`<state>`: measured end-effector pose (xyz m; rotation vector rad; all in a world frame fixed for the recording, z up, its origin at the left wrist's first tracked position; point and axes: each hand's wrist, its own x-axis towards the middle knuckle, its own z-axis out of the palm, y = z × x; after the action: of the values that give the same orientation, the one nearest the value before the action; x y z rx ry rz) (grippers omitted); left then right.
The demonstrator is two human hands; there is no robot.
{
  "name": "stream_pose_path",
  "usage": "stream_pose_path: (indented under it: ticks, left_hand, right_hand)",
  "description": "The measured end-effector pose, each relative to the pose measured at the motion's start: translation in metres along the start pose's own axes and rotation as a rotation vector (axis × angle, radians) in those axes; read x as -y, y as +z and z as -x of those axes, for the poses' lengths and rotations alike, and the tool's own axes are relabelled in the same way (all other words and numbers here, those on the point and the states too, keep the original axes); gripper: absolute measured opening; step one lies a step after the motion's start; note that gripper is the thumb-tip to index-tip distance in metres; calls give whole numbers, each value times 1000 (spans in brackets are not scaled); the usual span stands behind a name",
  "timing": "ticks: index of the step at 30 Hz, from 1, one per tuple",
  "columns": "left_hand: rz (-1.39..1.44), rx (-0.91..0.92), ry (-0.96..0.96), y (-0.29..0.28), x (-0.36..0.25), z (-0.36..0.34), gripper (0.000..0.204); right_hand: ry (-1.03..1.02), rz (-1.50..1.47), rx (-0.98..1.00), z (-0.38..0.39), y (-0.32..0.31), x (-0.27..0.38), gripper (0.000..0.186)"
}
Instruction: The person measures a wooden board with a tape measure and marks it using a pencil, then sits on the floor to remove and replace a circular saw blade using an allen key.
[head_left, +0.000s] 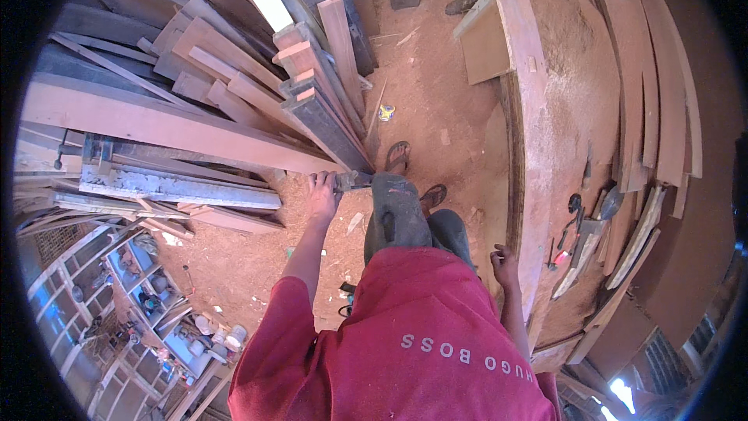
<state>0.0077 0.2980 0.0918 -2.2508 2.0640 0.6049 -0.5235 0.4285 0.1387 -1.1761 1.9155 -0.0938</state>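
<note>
My left hand (322,195) reaches to the lower end of a long pale plank (179,126), its fingers bent around a small greyish piece (345,181) that I cannot make out clearly, beside my raised knee. A stack of upright dark-edged boards (323,121) stands just beyond it. My right hand (503,263) hangs by the plywood edge of the workbench (532,136), fingers loosely bent and apart, with nothing visible in them.
Many planks (226,70) lean at the upper left. A yellow tape measure (386,112) lies on the dusty floor (436,109) near my sandalled feet. Hand tools (592,230) and curved wooden pieces (650,86) lie on the bench. A cluttered shelf (156,304) stands at the lower left.
</note>
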Motion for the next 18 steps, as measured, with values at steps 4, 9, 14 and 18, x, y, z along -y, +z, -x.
stream_pose_path:
  ticks: [4, 9, 14, 18]
  left_hand:
    - [-73, -3, -61, 8, 12, -8, 64]
    - [8, 45, -129, 19, 45, -56, 67]
    - [-90, -31, -101, 26, 53, -100, 70]
    - [-67, -51, -125, 24, 39, -88, 71]
  right_hand:
    - [200, -53, -17, 29, -4, -52, 33]
    - [295, -43, -17, 45, -7, -83, 33]
    - [236, -23, -24, 39, -2, -48, 33]
    - [65, 12, -3, 0, 8, 35, 32]
